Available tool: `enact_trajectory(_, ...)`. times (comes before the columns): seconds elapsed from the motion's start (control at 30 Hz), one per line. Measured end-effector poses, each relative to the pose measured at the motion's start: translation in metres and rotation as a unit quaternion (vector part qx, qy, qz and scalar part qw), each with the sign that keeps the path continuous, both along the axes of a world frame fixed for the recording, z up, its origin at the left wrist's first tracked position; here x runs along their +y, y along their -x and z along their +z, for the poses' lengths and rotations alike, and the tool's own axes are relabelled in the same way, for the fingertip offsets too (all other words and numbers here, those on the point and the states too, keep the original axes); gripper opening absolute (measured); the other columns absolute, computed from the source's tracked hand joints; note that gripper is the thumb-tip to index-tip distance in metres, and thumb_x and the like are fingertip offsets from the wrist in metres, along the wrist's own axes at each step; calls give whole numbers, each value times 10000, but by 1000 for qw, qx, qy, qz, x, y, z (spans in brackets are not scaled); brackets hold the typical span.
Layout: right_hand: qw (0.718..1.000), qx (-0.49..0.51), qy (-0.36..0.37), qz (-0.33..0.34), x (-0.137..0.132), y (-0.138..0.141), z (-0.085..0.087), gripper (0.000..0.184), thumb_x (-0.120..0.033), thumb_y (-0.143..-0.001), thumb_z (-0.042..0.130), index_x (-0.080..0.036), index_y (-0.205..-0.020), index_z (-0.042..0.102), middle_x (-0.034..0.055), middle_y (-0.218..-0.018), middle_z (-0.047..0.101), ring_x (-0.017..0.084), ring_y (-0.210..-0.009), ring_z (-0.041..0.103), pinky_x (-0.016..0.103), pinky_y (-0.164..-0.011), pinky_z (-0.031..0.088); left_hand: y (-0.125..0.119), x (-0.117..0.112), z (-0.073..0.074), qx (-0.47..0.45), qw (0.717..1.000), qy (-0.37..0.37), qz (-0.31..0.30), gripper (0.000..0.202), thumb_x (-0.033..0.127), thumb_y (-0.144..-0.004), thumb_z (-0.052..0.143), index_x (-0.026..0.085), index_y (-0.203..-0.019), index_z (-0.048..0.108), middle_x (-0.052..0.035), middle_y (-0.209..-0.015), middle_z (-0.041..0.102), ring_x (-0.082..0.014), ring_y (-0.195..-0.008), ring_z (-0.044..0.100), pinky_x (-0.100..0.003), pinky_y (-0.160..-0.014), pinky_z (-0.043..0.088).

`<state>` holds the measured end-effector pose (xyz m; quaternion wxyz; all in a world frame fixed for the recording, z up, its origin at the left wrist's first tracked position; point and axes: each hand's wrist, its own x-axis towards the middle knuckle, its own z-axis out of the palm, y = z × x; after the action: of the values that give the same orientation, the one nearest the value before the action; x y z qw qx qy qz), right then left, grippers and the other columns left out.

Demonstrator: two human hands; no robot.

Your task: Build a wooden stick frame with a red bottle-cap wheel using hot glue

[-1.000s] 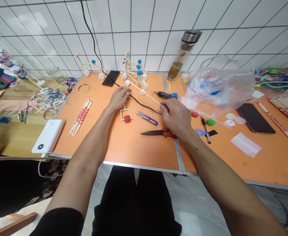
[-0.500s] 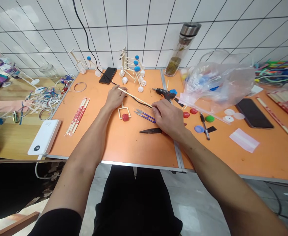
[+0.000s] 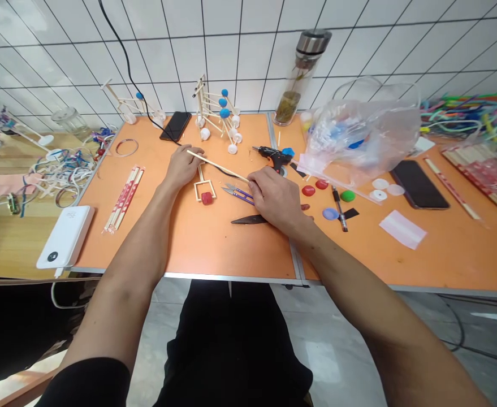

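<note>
A bare wooden chopstick slants between my two hands. Its far end lies in my left hand, between the bent fingers and thumb. My right hand is closed around the near end, fingers curled downward. Below my left hand a small square stick frame with a red block lies on the table, its stem running up to the fingers. Purple-handled thread snips and a dark pointed blade lie beside my right hand, which hides the blade's other end.
A black glue gun lies beyond my right hand. Stick models with bottle-cap wheels stand near the wall. A tea bottle, plastic bag, phones and bottle caps lie right; wrapped chopsticks and a power bank lie left.
The whole view has shifted, so the table's things appear slightly further left and higher. Both hands keep their hold on the chopstick, with almost the same pose.
</note>
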<state>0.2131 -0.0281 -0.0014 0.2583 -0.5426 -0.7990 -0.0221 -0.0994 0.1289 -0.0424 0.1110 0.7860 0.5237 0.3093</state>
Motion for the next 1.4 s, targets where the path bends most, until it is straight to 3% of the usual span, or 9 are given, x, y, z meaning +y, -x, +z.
enact_trajectory(0.27,1000,13,-22,-3,2,-3,2,278,-243,-1154,513,-223,-1162,791,135,-1173,837,299,-1038,755,409,-759,433,-5,-2,3,-24,1000,8,14,399,369,-1096,518,206,-1247,849,-189,-1383,841,-356,-1368,719,-525,-1287,500)
enact_trajectory(0.43,999,25,-27,-11,4,-5,4,259,-246,-1139,523,-230,-1121,781,130,-1144,831,302,-1020,752,409,-750,422,-10,-9,9,-37,999,12,18,293,301,-1084,565,207,-1092,843,-183,-1316,854,-381,-1379,723,-532,-1288,487)
enact_trajectory(0.57,999,22,-28,-16,5,-6,4,266,-259,-1144,514,-228,-1119,777,127,-1144,826,297,-985,742,401,-745,410,-15,-13,18,-130,990,8,54,181,232,-1019,663,208,-1052,839,-126,-1220,879,-338,-1284,767,-475,-1227,533)
enact_trajectory(0.7,999,22,-27,-19,6,-6,4,267,-257,-1145,513,-219,-1137,778,131,-1157,826,297,-993,740,397,-737,396,-23,-18,34,-337,938,25,83,134,145,-932,727,198,-1009,824,-48,-970,871,-197,-935,791,-284,-894,605)
enact_trajectory(0.8,999,21,-23,-29,7,-5,4,268,-260,-1148,516,-218,-1135,781,131,-1151,826,300,-1001,741,398,-722,379,-33,-28,51,-454,884,97,59,183,69,-865,710,192,-965,801,5,-714,773,-102,-551,587,-196,-543,427)
enact_trajectory(0.87,999,20,-21,-37,8,-5,3,270,-256,-1147,516,-218,-1126,783,130,-1143,826,304,-1007,746,399,-717,375,-39,-36,60,-498,852,158,33,205,49,-839,688,190,-948,788,19,-688,757,-78,-451,475,-195,-438,306)
enact_trajectory(0.97,999,26,-16,-39,10,-5,1,267,-245,-1142,514,-222,-1127,780,129,-1152,830,310,-1033,748,400,-726,386,-48,-47,69,-546,815,196,7,195,21,-857,663,180,-910,764,12,-670,753,-66,-431,467,-180,-413,287)
enact_trajectory(1.1,998,41,0,-38,13,-8,0,254,-260,-1146,518,-232,-1155,770,133,-1197,831,319,-1083,741,401,-744,404,-55,-52,74,-582,784,217,-19,194,50,-1023,652,170,-908,751,0,-655,750,-66,-431,498,-179,-416,326)
enact_trajectory(1.4,999,-4,48,-20,16,-7,12,287,-242,-1161,481,-206,-1193,765,157,-1235,811,339,-1129,753,411,-768,405,-56,-56,78,-606,743,280,48,291,83,-1111,695,152,-830,717,-3,-633,743,-43,-425,524,-158,-418,336)
